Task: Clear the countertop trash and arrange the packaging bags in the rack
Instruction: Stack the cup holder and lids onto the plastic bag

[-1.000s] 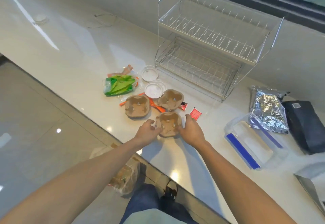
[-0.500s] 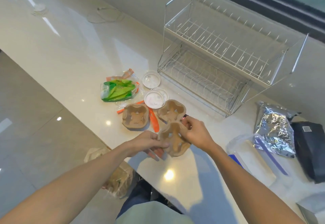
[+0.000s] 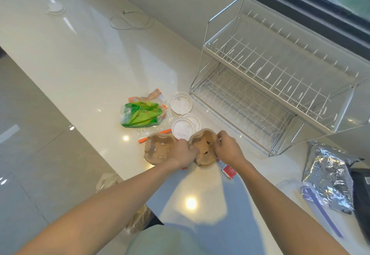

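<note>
Presently: trash-clearing step, left hand (image 3: 183, 152) and right hand (image 3: 227, 150) both gripping one pulp cup carrier (image 3: 204, 148); next, likely stacking onto neighbouring carrier (image 3: 158, 150).

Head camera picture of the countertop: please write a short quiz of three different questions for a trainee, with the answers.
1. True or false: the wire rack already holds packaging bags.
2. What do both hands hold? A) a green wrapper B) a brown pulp cup carrier C) a white lid
3. Fill in: the silver foil bag lies to the ____ of the rack's near end.

Key
1. False; both shelves show only wires.
2. B; the left hand and right hand grip the cup carrier, beside a second carrier.
3. Right.
</note>
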